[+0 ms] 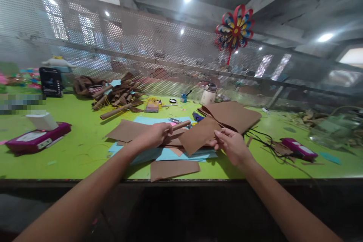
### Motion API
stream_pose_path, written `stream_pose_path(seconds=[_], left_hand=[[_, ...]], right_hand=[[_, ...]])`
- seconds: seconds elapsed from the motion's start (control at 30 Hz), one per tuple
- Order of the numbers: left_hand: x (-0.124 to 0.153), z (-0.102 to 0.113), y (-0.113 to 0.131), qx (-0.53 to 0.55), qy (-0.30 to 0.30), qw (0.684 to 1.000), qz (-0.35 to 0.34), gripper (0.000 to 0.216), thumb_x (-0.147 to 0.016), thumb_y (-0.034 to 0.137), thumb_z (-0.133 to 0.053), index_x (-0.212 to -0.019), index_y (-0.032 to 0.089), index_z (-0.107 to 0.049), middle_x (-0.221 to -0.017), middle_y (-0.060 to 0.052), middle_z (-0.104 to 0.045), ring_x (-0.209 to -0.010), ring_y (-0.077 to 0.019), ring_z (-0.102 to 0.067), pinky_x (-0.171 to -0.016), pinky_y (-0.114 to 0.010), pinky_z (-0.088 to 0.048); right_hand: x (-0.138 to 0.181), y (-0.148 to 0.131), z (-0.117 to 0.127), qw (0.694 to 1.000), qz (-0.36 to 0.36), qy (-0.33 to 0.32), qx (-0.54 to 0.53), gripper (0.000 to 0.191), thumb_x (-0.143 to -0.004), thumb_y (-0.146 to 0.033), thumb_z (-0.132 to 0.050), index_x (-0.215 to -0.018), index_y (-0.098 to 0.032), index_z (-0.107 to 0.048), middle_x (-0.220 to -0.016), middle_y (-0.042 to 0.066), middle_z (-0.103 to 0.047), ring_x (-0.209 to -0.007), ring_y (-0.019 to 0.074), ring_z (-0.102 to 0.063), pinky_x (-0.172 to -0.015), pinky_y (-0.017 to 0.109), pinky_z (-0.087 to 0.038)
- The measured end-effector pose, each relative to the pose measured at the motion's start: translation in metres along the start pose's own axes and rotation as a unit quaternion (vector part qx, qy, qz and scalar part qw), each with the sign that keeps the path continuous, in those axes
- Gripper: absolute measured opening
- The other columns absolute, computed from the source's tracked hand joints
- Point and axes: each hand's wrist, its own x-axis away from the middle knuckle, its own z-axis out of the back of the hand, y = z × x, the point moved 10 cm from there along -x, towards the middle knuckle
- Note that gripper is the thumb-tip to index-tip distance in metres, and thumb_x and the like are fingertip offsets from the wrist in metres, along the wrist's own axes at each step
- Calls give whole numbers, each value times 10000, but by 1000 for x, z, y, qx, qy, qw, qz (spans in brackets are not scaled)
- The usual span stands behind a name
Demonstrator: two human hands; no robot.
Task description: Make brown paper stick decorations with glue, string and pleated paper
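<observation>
My left hand (154,135) is closed around a thin rolled brown paper tube (181,124) that points right. My right hand (231,144) pinches the right edge of a flat brown paper sheet (198,134) held tilted just above the table. Both hands hover over a pile of light blue sheets (167,154) and more brown sheets (126,130) on the green table (85,140). One brown piece (173,168) lies at the table's front edge.
A stack of larger brown sheets (234,115) lies right of centre. Scissors (177,121), a heap of rolled brown tubes (119,98), a white jar (209,94) and a small blue pot (183,97) stand behind. Magenta devices (36,139) (299,148) sit left and right; a paper pinwheel (235,30) hangs on the mesh.
</observation>
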Motion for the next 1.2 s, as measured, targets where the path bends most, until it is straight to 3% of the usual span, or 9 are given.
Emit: stream_pose_path(seconds=[0.13,0.23,0.33,0.4,0.5,0.6,1.0,1.1,1.2], left_hand=[[2,4,-6,14,24,999,28,228,-760,230,-430,-977,190,-489,-855,-57,-602,-721,-178,-532,-609,-263,-386],[4,10,-8,34,51,997,37,342,-787,214,-401,-1129,208,-425,-962,-81,-610,-798,-193,-558,-647,-282,-405],[2,20,-22,46,85,993,72,404,-795,233,-414,-1198,207,-392,-953,-88,-621,-795,-199,-579,-646,-294,-419],[1,29,-35,60,124,986,95,421,-790,238,-434,-1206,190,-390,-938,-87,-624,-779,-191,-591,-656,-299,-430],[-2,43,-49,94,179,975,97,400,-793,238,-444,-1188,193,-406,-977,-82,-608,-765,-162,-602,-672,-290,-448],[-4,48,-54,124,203,967,96,402,-780,242,-472,-1175,199,-412,-1031,-82,-588,-731,-139,-608,-672,-288,-465],[-14,57,3,81,134,986,48,308,-742,217,-512,-1046,171,-541,-954,-65,-629,-804,-156,-584,-673,-272,-469],[-22,54,5,75,113,990,44,254,-735,223,-520,-973,165,-586,-906,-61,-638,-766,-155,-582,-637,-265,-474],[-28,53,-4,126,120,983,56,272,-742,229,-511,-992,149,-583,-894,-70,-634,-711,-148,-597,-583,-251,-485]], right_hand=[[-9,-12,-10,998,48,-14,41,245,-655,-289,-698,-764,-115,-564,-595,52,-653,-536,149,-627,-476,227,-488],[-1,-43,-23,977,177,-19,115,184,-703,-240,-652,-835,-126,-594,-738,72,-678,-682,180,-651,-644,321,-530],[20,-67,-47,909,335,-60,240,116,-740,-140,-585,-849,-166,-615,-926,76,-661,-906,187,-614,-827,358,-485],[34,-64,-66,851,406,-112,315,150,-755,-91,-545,-849,-181,-619,-973,72,-644,-959,176,-588,-863,352,-462],[43,-47,-78,792,444,-160,386,167,-786,-77,-503,-842,-184,-618,-975,77,-638,-944,164,-587,-851,348,-460],[44,-36,-76,777,450,-164,409,154,-800,-92,-496,-848,-183,-612,-977,85,-639,-950,169,-585,-834,353,-461],[27,-33,-75,819,420,-153,361,138,-778,-120,-516,-836,-182,-626,-947,79,-650,-926,178,-600,-828,350,-474],[12,-32,-68,880,338,-104,317,82,-773,-204,-564,-800,-173,-635,-804,56,-671,-770,171,-631,-741,329,-506],[-10,-18,-54,967,181,-61,169,161,-756,-299,-600,-820,-151,-602,-647,29,-657,-579,146,-619,-563,276,-519]])
